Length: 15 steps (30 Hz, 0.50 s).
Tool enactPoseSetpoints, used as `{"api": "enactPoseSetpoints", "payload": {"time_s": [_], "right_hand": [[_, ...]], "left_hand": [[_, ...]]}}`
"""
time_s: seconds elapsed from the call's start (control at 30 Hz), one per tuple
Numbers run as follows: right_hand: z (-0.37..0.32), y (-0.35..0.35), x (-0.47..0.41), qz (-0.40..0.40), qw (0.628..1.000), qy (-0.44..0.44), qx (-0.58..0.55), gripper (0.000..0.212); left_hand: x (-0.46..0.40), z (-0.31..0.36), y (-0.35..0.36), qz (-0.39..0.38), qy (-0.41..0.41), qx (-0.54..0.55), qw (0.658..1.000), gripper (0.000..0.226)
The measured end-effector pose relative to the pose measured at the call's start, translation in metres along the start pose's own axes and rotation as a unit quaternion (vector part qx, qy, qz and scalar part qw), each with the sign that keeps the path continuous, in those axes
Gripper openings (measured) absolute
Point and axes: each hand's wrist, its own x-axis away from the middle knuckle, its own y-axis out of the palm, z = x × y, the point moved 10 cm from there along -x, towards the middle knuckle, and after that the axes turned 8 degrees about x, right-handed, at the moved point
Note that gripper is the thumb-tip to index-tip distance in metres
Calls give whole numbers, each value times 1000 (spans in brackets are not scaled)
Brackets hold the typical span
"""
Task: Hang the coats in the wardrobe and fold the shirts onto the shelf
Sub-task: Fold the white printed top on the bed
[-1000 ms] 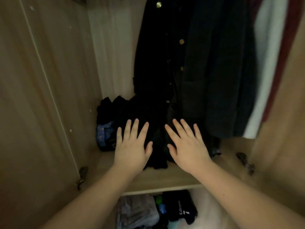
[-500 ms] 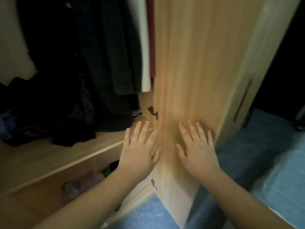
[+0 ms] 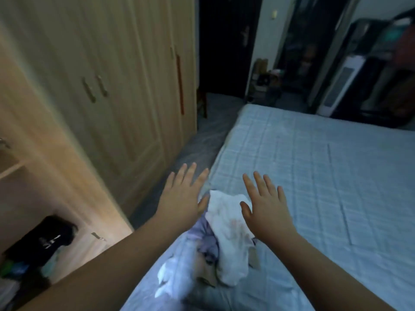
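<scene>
View: the head camera, the only one, looked down over a bed with a wardrobe to the left.
Left hand: the left hand (image 3: 182, 199) was stretched out palm down, its fingers straight and spread apart, holding nothing; it hovered over the near edge of the bed, just left of the white garment.
Right hand: the right hand (image 3: 266, 206) was held the same way, fingers straight and fanned, empty; it hung above the bed just right of the garment's upper end.
Task's things: a crumpled white garment (image 3: 231, 234), probably a shirt, lay on the bed between the two hands, with a lilac piece of clothing (image 3: 207, 242) bunched beside and partly under it. Whether either hand touched the cloth could not be told.
Why so held: both palms flat and apart on either side of the pile suggested a reach to gather or spread the next shirt with two hands.
Bed: the blue checked sheet (image 3: 314, 176) gave a broad flat surface, likely the place for folding.
Wardrobe: the open wardrobe door (image 3: 56, 164) stood at the left; behind it a shelf edge (image 3: 12, 169) showed, and lower down a dark folded garment (image 3: 42, 241) sat in a compartment, apparently stored already.
Closed doors: further doors with handles (image 3: 96, 88) stood shut beyond.
Judgement: shirts on the bed were not yet folded or shelved.
</scene>
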Motion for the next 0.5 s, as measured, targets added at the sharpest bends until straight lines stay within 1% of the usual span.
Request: {"api": "enactPoseSetpoints", "payload": {"time_s": [0.13, 0.23, 0.33, 0.5], "right_hand": [[84, 18, 31, -28, 998, 57, -5, 71], [124, 36, 44, -59, 994, 87, -4, 71], [135, 58, 49, -81, 992, 99, -11, 71], [121, 97, 38, -117, 989, 87, -13, 71]], "left_hand": [[-28, 60, 51, -45, 45, 11, 998, 67], [-41, 83, 82, -78, 64, -4, 995, 69], [-46, 91, 109, -102, 65, -1, 993, 68], [-56, 80, 148, -133, 73, 0, 988, 69]]}}
